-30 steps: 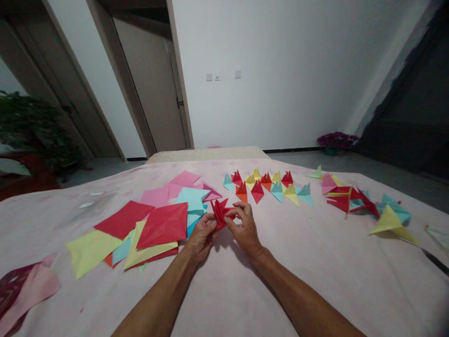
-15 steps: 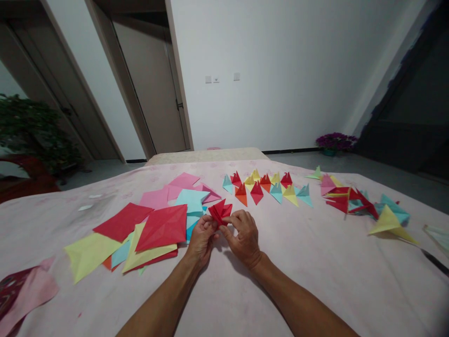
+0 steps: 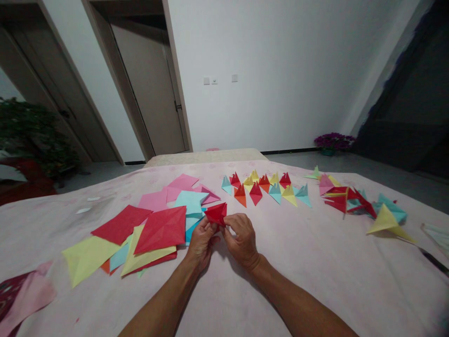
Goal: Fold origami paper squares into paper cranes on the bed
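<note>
Both of my hands meet over the pink cloth [image 3: 224, 290], pinching one folded red paper piece [image 3: 216, 213]. My left hand [image 3: 201, 243] grips its lower left side with closed fingers. My right hand [image 3: 241, 238] grips its right side, fingers curled. The piece is held just above the cloth, beside a pile of flat coloured paper squares [image 3: 154, 224] on the left.
A row of folded paper figures [image 3: 266, 187] in red, yellow, blue and orange lies beyond my hands. More folded pieces [image 3: 358, 203] are heaped at the right. Loose pink sheets [image 3: 24, 292] lie at the left edge. Doors, a potted plant and purple flowers stand behind.
The red piece has been turned and pressed from a spiky open shape into a flatter folded form. My hands have shifted slightly toward me.
</note>
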Demonstrator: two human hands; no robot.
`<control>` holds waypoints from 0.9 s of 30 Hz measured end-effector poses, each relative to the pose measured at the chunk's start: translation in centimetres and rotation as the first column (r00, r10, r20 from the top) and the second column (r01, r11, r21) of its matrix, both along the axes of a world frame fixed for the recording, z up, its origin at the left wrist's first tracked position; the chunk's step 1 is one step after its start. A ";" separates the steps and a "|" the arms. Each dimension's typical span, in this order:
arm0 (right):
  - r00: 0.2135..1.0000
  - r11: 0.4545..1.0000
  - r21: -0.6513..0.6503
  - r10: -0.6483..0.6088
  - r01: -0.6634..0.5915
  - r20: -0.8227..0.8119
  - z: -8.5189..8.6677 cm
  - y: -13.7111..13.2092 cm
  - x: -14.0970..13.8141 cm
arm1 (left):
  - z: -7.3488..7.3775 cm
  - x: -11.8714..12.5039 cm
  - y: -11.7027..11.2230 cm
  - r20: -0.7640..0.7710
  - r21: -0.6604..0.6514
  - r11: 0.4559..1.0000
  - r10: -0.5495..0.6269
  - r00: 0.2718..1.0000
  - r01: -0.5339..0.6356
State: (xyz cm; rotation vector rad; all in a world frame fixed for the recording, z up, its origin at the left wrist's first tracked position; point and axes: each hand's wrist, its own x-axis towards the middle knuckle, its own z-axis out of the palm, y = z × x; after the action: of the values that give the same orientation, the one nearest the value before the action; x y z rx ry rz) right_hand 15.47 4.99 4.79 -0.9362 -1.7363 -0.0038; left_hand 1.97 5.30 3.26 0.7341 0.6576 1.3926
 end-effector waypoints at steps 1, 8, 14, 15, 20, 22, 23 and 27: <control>1.000 1.000 0.004 -0.002 0.002 -0.006 -0.1 0.0 0.0 | 0.0 0.0 0.0 -0.008 -0.004 1.000 0.004 1.000 -0.004; 0.983 0.984 -0.169 0.029 -0.061 -0.183 -0.7 0.2 -0.6 | 0.0 0.2 0.0 -0.065 -0.024 0.999 0.047 0.997 -0.049; 0.825 0.901 -0.369 -0.021 -0.230 -0.565 -0.8 0.9 -1.4 | 0.2 0.3 -0.1 -0.052 -0.034 0.997 0.068 0.996 -0.069; 0.782 0.885 -0.392 -0.054 -0.250 -0.621 -0.8 1.0 -1.4 | 0.2 0.3 -0.2 -0.050 -0.033 0.997 0.071 0.996 -0.073; 0.687 0.751 -0.478 -0.044 -0.457 -0.725 -0.3 1.3 -1.2 | 0.6 0.3 -0.3 -0.033 -0.038 0.998 0.055 0.998 -0.056; 0.692 0.725 -0.489 -0.023 -0.485 -0.722 0.0 1.2 -1.0 | 0.7 0.3 -0.3 -0.024 -0.043 0.998 0.038 0.999 -0.039; 0.696 0.727 -0.491 -0.025 -0.480 -0.718 0.1 1.1 -1.0 | 0.7 0.3 -0.3 -0.022 -0.046 0.999 0.029 0.999 -0.030; 0.711 0.755 -0.496 -0.057 -0.429 -0.701 0.3 0.9 -0.9 | 0.5 0.5 -0.2 -0.064 -0.052 0.998 0.019 0.998 -0.022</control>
State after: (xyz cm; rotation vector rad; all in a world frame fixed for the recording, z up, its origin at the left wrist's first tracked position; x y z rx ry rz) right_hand 14.60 5.93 5.04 -1.0307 -1.0969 1.0312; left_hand 2.45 5.11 3.73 0.7339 0.7504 1.3704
